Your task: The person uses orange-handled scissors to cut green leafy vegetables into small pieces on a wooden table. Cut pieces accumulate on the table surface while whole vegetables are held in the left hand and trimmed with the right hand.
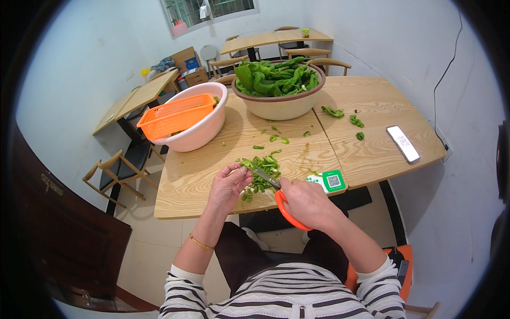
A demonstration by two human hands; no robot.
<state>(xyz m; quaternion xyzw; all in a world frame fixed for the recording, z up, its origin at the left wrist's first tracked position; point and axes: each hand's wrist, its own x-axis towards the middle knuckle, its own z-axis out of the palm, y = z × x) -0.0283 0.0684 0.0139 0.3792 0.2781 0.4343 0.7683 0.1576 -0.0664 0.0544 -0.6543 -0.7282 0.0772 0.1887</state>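
Observation:
My right hand [308,201] grips the orange handles of a pair of scissors [293,217], whose blades point up and left. Between the fingertips of my left hand [229,185] is a piece of green pepper [248,163], right at the blade tips. Under both hands a loose heap of cut green pepper pieces [265,167] lies on the wooden table [191,179]. Farther back stands a beige basin [279,109] with a brown rim, piled high with whole green peppers [275,77].
At the back left, an orange plastic basket [175,115] rests tilted in a pink basin [199,135]. A smartphone [403,144] lies on the right, near several pepper scraps [356,121]. A green-and-white card [332,181] with a printed code sits by the front edge. Wooden chairs [123,171] stand at left.

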